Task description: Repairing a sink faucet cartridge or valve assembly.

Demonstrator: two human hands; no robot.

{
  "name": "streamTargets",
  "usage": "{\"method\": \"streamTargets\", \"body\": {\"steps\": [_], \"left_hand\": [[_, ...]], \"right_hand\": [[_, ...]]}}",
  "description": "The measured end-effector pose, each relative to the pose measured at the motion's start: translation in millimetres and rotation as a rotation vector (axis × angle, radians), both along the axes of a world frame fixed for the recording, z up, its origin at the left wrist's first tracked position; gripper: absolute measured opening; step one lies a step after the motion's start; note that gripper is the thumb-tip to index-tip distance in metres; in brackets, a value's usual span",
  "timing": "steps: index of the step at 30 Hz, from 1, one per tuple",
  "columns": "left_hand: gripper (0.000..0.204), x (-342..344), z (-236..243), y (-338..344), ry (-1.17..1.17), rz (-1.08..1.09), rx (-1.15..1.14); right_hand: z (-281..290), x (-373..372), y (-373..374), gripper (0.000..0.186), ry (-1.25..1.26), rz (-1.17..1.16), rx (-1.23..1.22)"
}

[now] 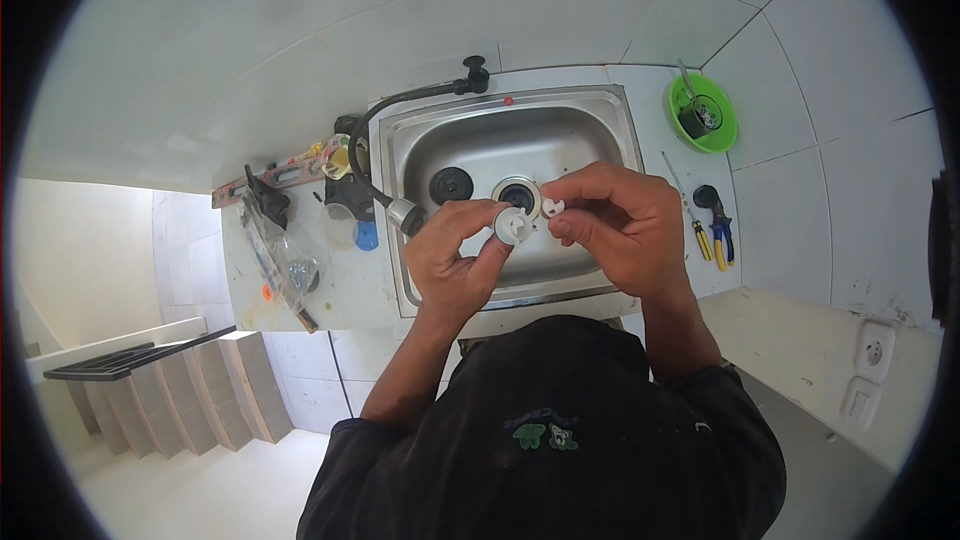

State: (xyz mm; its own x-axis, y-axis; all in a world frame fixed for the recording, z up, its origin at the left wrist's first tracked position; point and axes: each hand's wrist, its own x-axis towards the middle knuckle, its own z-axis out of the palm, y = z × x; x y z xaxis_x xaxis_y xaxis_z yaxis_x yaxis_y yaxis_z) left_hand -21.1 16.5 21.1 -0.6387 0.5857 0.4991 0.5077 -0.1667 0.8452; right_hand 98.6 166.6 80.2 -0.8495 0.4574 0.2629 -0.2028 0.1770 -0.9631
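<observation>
My left hand (445, 260) grips a white round plastic fitting (512, 227) between thumb and fingers, above the stainless steel sink (432, 145). My right hand (620, 230) pinches a smaller white plastic piece (552, 209) just right of it. Behind both pieces is the round drain opening (515, 192), with a black disc (451, 185) lying in the basin to its left. A black flexible faucet hose (366, 160) with a metal head (405, 216) arches over the sink's left side, close to my left hand.
Right of the sink lie a screwdriver (700, 235), pliers (722, 245) and a green bowl (715, 130) with a strainer. The left counter (250, 295) holds a level (230, 195), plastic bags (290, 260), a blue cup (365, 235) and assorted items. A wall socket (875, 350) sits lower right.
</observation>
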Motion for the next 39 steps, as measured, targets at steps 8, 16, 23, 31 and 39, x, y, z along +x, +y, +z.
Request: {"method": "streamTargets", "body": {"steps": [8,16,23,31,39], "left_hand": [[0.023,1,4,2,0.095,0.021,0.050],[0.021,3,5,0,0.075,-0.017,0.036],[0.023,4,5,1,0.059,0.012,0.016],[0.024,3,1,2,0.144,0.081,0.056],[0.024,0,-5,-1,0.279,0.106,0.104]], "right_hand": [[-13,-1,2,0.021,0.132,0.104,-0.220],[-13,-2,-4,0.023,0.135,0.112,-0.270],[-6,1,-5,0.020,0.159,0.103,-0.228],[-1,5,-6,0.020,0.013,0.111,-0.370],[0,9,-12,0.018,0.102,0.127,-0.298]]}}
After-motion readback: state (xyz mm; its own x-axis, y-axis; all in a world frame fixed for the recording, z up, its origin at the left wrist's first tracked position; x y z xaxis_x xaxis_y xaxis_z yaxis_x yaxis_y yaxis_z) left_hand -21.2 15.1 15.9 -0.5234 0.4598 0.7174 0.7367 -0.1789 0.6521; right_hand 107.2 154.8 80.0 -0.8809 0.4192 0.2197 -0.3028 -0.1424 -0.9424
